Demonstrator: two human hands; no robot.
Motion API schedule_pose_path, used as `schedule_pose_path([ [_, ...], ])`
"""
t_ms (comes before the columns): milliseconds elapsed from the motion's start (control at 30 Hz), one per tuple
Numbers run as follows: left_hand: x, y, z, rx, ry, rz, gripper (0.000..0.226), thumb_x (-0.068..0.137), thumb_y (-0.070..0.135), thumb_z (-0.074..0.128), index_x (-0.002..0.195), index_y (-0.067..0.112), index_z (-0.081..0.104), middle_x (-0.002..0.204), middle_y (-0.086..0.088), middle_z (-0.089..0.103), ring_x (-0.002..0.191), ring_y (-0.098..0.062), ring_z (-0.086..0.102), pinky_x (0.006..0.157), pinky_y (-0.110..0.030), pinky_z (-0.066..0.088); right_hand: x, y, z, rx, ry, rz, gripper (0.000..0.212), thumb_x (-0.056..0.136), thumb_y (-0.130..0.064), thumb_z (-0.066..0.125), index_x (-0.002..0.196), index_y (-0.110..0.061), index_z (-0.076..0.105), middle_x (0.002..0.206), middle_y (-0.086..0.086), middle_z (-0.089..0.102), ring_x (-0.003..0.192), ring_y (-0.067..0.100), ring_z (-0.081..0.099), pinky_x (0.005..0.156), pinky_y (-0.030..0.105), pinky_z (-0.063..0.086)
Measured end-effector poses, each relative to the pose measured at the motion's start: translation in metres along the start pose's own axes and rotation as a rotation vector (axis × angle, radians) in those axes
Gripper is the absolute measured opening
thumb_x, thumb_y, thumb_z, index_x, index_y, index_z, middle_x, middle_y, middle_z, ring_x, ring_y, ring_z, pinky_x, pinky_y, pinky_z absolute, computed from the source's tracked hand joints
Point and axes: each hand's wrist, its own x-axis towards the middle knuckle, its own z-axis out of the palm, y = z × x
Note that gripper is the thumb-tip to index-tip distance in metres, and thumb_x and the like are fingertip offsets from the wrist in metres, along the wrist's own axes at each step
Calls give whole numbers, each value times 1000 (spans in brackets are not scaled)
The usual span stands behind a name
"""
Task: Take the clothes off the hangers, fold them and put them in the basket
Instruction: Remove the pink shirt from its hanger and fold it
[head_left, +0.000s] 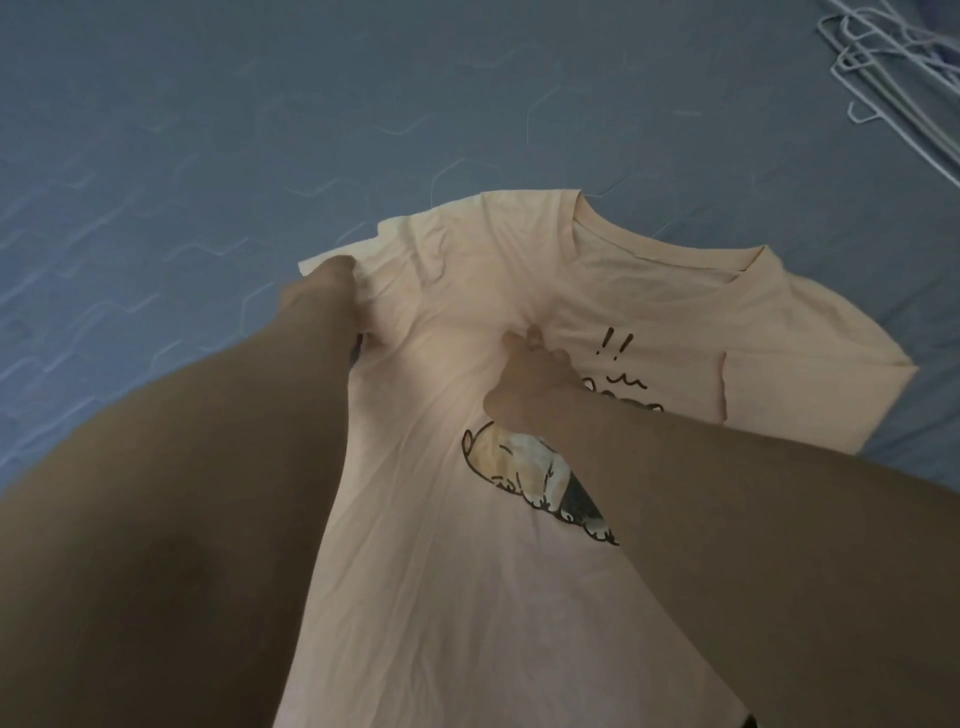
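Note:
A pale peach T-shirt (649, 291) with a black cartoon print lies front up on the blue bed sheet (208, 156), collar toward the far side. My left hand (317, 291) grips the shirt's left sleeve edge, which is bunched there. In the middle of the chest my right hand (524, 379) pinches a fold of fabric, and creases run out from that pinch. The shirt's right sleeve lies spread flat. No basket is in view.
Several white wire hangers (893, 78) lie in a heap at the top right corner of the bed. The blue sheet with a faint hexagon pattern stretches to the left and beyond the shirt.

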Motion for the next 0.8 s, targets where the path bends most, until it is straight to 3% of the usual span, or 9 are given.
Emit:
schedule_pose_path([
  [33, 2, 0, -1, 54, 15, 36, 42, 106, 13, 39, 146, 2, 35, 154, -13, 35, 142, -23, 28, 101, -10, -7, 0, -1, -1, -5, -19, 6, 81, 87, -20, 48, 157, -25, 8, 165, -3, -6, 144, 32, 17, 113, 45, 33],
  [67, 14, -7, 1, 89, 98, 88, 37, 104, 16, 44, 140, 8, 44, 147, -15, 43, 140, -27, 35, 109, -11, 21, 3, 1, 0, 7, -21, -11, 80, 87, -21, 48, 157, -25, 8, 165, -2, -7, 145, 32, 16, 113, 45, 32],
  [100, 26, -11, 2, 96, 133, 193, 28, 102, 21, 46, 127, 11, 54, 137, -15, 53, 132, -31, 46, 103, -21, 38, 3, 1, -1, 1, -30, -8, 81, 88, -22, 48, 157, -26, 7, 166, -2, -7, 145, 33, 15, 113, 45, 32],
  [133, 36, -16, 3, 34, 177, 275, 24, 101, 27, 45, 115, 10, 55, 126, -16, 59, 122, -34, 54, 95, -29, 42, 5, 2, -1, -26, -39, -9, 81, 88, -22, 48, 157, -26, 6, 166, -2, -7, 146, 33, 14, 114, 46, 31],
  [233, 38, -18, 3, -19, 316, 479, 45, 104, 39, 32, 139, 13, 42, 118, -20, 62, 111, -40, 57, 86, -40, 42, 5, 1, -1, -51, -51, -6, 82, 87, -22, 47, 157, -26, 5, 165, -1, -8, 146, 34, 14, 113, 47, 32],
  [300, 29, -14, 4, 109, 356, 517, 46, 104, 43, 27, 134, 12, 42, 115, -21, 61, 107, -42, 57, 81, -43, 41, 5, 0, 0, -71, -50, -5, 82, 87, -23, 48, 157, -27, 5, 165, -1, -8, 145, 34, 14, 113, 47, 32],
  [400, 32, -17, 10, 163, 344, 423, 35, 101, 37, 34, 123, 10, 44, 120, -18, 59, 112, -40, 57, 89, -47, 44, 8, -2, 1, -95, -55, 8, 82, 88, -25, 48, 157, -27, 3, 165, -1, -9, 146, 35, 12, 114, 48, 31],
  [567, 44, -33, 13, 0, 270, 121, 45, 102, 22, 39, 144, 6, 30, 145, -17, 46, 134, -33, 46, 108, -42, 34, 8, -3, 1, -113, -61, 8, 83, 88, -28, 49, 157, -26, 3, 165, 0, -9, 145, 35, 13, 113, 48, 31],
  [800, 57, -47, 24, 185, 243, 195, 53, 94, 21, 59, 137, 5, 33, 138, -16, 50, 129, -36, 49, 105, -45, 39, 9, -1, 6, -192, -47, -10, 85, 90, -29, 49, 158, -23, -2, 164, 3, -15, 147, 36, 6, 117, 48, 24],
])
